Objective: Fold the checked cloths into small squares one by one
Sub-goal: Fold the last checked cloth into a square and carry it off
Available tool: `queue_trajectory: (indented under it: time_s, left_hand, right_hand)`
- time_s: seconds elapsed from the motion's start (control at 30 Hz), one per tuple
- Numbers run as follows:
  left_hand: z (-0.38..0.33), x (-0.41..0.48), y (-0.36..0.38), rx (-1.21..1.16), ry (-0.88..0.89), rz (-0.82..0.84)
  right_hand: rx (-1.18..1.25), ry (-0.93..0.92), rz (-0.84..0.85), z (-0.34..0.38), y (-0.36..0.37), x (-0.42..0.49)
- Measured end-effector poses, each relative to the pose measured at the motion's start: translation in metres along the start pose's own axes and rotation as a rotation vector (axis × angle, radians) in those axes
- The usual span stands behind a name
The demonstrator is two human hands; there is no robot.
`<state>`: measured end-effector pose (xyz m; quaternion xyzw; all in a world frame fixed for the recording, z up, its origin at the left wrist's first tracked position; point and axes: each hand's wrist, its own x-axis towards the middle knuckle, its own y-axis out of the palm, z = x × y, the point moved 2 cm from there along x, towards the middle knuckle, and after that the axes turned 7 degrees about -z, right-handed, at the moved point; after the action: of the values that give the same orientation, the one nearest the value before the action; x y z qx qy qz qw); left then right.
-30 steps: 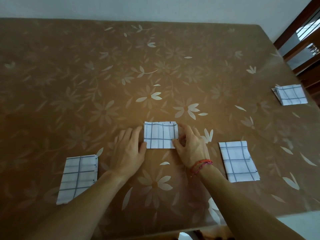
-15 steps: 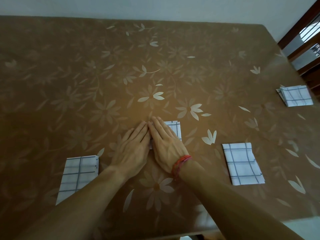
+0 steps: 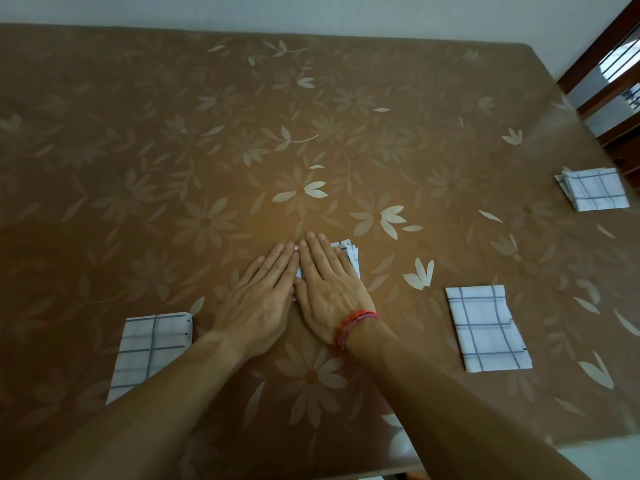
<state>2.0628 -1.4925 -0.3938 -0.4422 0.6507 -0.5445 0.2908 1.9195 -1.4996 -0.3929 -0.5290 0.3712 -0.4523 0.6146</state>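
Both hands lie flat, fingers straight and pressed together, gripping nothing. The right hand (image 3: 329,285) is spread palm-down over a small folded checked cloth (image 3: 351,254), hiding most of it; only its far right corner and a thin white sliver between the two hands peek out. The left hand (image 3: 263,296) lies just beside it, its index finger touching the right one's. Whether the left palm rests on the cloth or only on the tabletop next to it is hard to say from here. A red string bracelet (image 3: 353,322) circles the right wrist.

This cloth sits near the middle of the brown flowered table (image 3: 242,133), toward the near edge. Three other checked cloths lie well apart from it. One folded rectangle (image 3: 149,348) is to the left, partly under the left forearm. Another rectangle (image 3: 485,327) lies to the right. A folded bundle (image 3: 592,188) rests near the right edge of the table, beside dark wooden chair rails (image 3: 609,60).
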Motion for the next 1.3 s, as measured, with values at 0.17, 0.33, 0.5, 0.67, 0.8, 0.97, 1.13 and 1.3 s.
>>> queue_trajectory:
  time_s: [0.17,0.33,0.5,0.67,0.8,0.97,1.13,1.3]
  left_hand:
    - [-0.002,0.001,-0.003,-0.005,-0.021,0.015]
    - [-0.007,0.003,-0.007,-0.001,-0.050,0.055]
    - [-0.010,0.004,-0.010,0.005,-0.049,0.063]
    - [-0.013,0.007,-0.017,-0.030,-0.072,0.075]
    - [-0.014,0.013,-0.023,-0.083,-0.082,0.045]
    - [-0.017,0.022,-0.033,-0.200,-0.136,-0.021]
    - [-0.016,0.030,-0.035,-0.250,-0.198,-0.001]
    - [-0.014,0.040,-0.036,-0.258,-0.272,0.044]
  right_hand:
    - [0.006,0.080,0.025,-0.027,-0.010,-0.017]
    - [-0.047,0.099,0.044,-0.038,-0.015,-0.024]
    - [-0.049,0.102,0.062,-0.038,-0.015,-0.024]
    - [-0.052,0.099,0.075,-0.038,-0.016,-0.023]
    - [-0.031,0.103,0.092,-0.039,-0.019,-0.021]
    - [0.036,0.110,0.114,-0.037,-0.028,-0.015]
    - [0.070,0.111,0.109,-0.034,-0.036,-0.009]
    - [0.082,0.115,0.084,-0.032,-0.043,-0.004]
